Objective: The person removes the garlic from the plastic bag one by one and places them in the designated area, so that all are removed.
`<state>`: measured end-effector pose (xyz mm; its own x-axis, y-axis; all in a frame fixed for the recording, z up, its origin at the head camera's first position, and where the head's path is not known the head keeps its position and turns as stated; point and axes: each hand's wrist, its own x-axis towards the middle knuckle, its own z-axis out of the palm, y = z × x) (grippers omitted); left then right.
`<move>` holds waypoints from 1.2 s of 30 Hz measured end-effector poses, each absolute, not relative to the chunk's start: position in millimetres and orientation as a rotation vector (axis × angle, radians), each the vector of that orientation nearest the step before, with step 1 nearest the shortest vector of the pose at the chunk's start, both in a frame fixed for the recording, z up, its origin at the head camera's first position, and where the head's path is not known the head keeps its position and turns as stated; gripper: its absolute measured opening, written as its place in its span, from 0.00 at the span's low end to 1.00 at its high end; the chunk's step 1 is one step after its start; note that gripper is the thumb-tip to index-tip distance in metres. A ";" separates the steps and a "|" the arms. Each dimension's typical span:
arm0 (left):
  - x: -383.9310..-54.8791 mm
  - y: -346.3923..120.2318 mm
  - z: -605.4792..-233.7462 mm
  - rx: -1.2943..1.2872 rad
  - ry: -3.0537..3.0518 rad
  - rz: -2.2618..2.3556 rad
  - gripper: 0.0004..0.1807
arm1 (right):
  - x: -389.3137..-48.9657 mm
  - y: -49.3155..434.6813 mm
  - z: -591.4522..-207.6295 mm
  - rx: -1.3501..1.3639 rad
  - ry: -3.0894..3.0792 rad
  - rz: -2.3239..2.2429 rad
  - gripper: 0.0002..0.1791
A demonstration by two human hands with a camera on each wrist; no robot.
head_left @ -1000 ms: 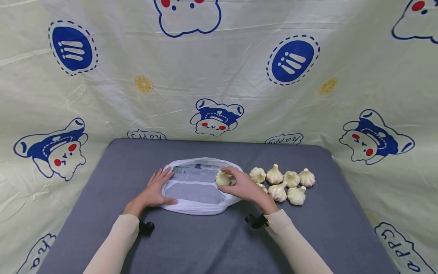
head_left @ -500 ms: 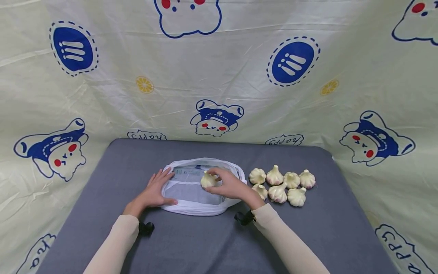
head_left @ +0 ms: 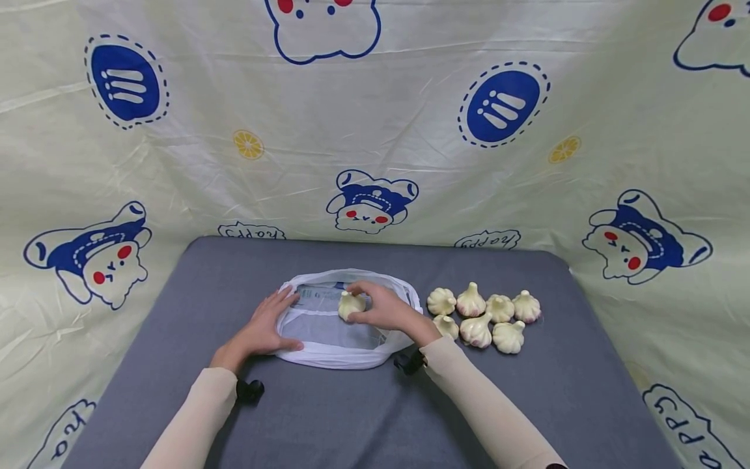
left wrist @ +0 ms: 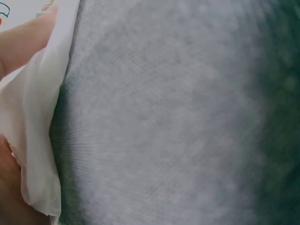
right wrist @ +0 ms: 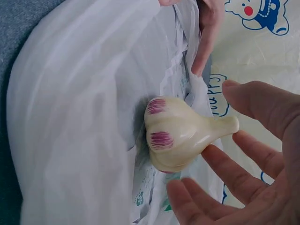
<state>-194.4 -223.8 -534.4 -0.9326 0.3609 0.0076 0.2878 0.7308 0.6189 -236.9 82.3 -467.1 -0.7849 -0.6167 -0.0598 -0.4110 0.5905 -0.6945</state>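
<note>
A garlic bulb (right wrist: 176, 131), cream with purple streaks, is in the mouth of a white plastic bag (head_left: 328, 352). My right hand (head_left: 383, 307) reaches in over the bag's right side, its fingers around the bulb. In the right wrist view the thumb stands away from the bulb, while fingertips lie close by its neck and lower side. My left hand (head_left: 266, 326) rests spread on the bag's left rim, fingers straight and thumb over the front edge. The left wrist view shows one digit on the plastic and part of the hand behind it.
Several more garlic bulbs (head_left: 476, 330) lie in two loose rows right of the bag. The table has a grey cloth (head_left: 328, 417). Behind it hangs a pale printed curtain (head_left: 375, 117).
My right hand has carried the garlic bulb leftward to the middle of the bag's mouth, and its thumb now stands off the bulb. My left hand and the bag have hardly moved.
</note>
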 end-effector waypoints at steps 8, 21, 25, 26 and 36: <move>-192.8 -222.5 -533.9 0.524 2.805 1.110 0.60 | -251.8 79.6 -470.2 -0.855 2.460 -0.976 0.26; -196.7 -226.7 -539.0 0.528 2.762 1.257 0.60 | -270.4 65.8 -479.6 -0.834 2.391 -1.007 0.27; -198.1 -228.5 -539.2 0.508 2.714 1.286 0.60 | -272.3 62.7 -487.0 -0.800 2.388 -1.023 0.29; -198.2 -228.6 -538.6 0.500 2.704 1.287 0.59 | -272.3 62.4 -489.0 -0.785 2.377 -1.040 0.30; -196.8 -229.3 -535.3 0.512 2.693 1.234 0.58 | -275.0 64.6 -502.8 -0.741 2.276 -1.182 0.32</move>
<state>-196.8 -229.3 -535.3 -0.9331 0.3592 0.0177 0.2479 0.6068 0.7552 -275.0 64.6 -502.8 -0.7449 -0.6488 -0.1554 -0.2463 0.4839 -0.8398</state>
